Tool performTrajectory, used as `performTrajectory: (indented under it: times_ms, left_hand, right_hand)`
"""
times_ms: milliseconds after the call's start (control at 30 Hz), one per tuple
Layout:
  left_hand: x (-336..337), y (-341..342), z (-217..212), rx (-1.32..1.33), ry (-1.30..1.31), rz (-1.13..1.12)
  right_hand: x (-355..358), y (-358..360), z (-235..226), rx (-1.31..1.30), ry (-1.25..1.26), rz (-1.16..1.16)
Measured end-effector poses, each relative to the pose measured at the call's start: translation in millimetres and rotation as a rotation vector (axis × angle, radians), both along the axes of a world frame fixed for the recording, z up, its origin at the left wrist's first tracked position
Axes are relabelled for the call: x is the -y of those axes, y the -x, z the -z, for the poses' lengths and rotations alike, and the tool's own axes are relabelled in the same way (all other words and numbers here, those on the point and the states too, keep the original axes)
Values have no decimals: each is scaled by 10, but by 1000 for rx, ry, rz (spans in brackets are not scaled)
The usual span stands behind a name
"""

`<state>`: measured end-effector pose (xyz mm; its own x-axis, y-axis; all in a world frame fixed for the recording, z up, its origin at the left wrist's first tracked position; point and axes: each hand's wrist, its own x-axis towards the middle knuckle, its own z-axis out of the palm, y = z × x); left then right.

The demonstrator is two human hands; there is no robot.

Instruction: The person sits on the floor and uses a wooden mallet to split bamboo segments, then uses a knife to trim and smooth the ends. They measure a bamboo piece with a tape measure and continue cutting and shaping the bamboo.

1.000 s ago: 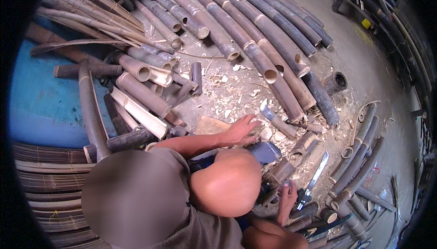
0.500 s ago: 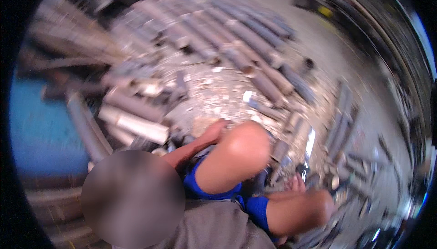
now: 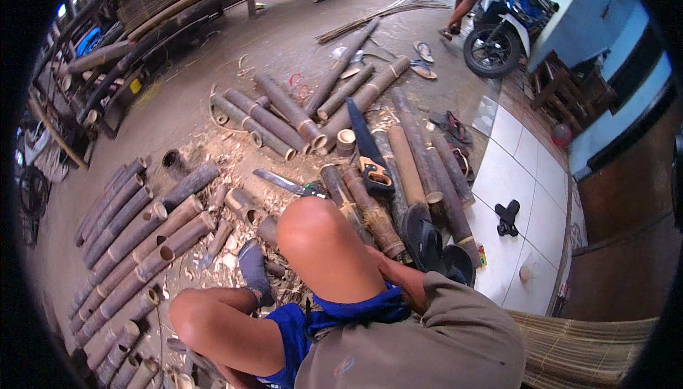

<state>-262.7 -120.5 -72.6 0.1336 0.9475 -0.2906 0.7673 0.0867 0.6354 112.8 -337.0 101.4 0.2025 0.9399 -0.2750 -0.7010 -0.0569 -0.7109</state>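
Observation:
My right forearm (image 3: 398,273) passes down beside my right thigh, and its hand is hidden behind the raised knee. Only a strip of my left forearm (image 3: 231,375) shows below my left thigh; that hand is out of sight too. Just beyond my right knee lies a large knife (image 3: 277,180) with a bare blade and a dark handle. Right of it, a handsaw (image 3: 364,136) with a dark blade and a black-and-orange handle (image 3: 376,175) rests on bamboo tubes (image 3: 405,165). A cut bamboo piece (image 3: 245,206) with an opening lies near my sock-clad foot (image 3: 255,271).
Rows of cut bamboo tubes (image 3: 135,246) lie at left, with more bamboo (image 3: 292,111) ahead. Wood chips (image 3: 213,147) cover the floor. At right are black sandals (image 3: 423,236) and white tiles (image 3: 512,168). Far back, a person's leg (image 3: 466,12) shows beside a motorbike (image 3: 491,47).
The view has swung to the right, bringing the saw, tiles and motorbike into sight. The knife now appears farther left. My left arm, earlier visible beside my left knee, is now mostly hidden.

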Motion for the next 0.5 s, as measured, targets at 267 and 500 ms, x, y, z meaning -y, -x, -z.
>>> performTrajectory:
  times_ms: [267, 500]
  left_hand:
    - [-51, 133, -547, 168, -57, -153]
    - [-123, 344, -1830, 520, -144, -354]
  right_hand:
    - [-362, 221, -365, -94, -287, -96]
    - [-650, 237, -564, -143, -413, -160]
